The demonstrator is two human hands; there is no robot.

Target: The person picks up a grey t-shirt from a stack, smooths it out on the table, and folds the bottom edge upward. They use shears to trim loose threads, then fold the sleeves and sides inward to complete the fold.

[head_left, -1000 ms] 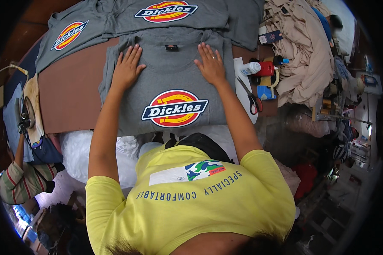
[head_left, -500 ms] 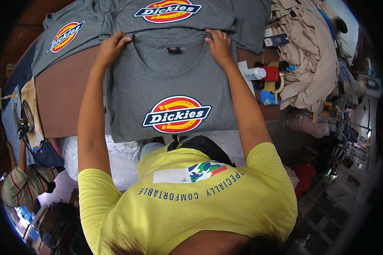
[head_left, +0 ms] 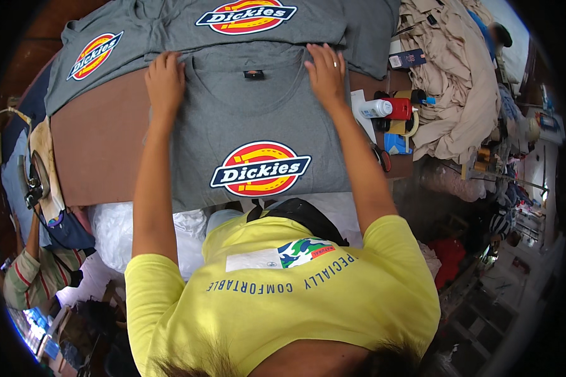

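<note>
While the grey shirt [head_left: 258,119] lies on the table [head_left: 100,151] between them, left hand [head_left: 165,80] rests at one shoulder edge, fingers extended, close together; right hand [head_left: 326,74] at the other, fingers slightly spread; no grip seen.

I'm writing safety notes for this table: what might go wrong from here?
The scissors lie partly hidden beside the right forearm, so a sideways sweep might catch them. The left hand and right hand rest at opposite shoulders of the front gray shirt; uneven pressure could skew it. It lies close to the gray shirts behind, so pushing it forward may rumple them.
</note>
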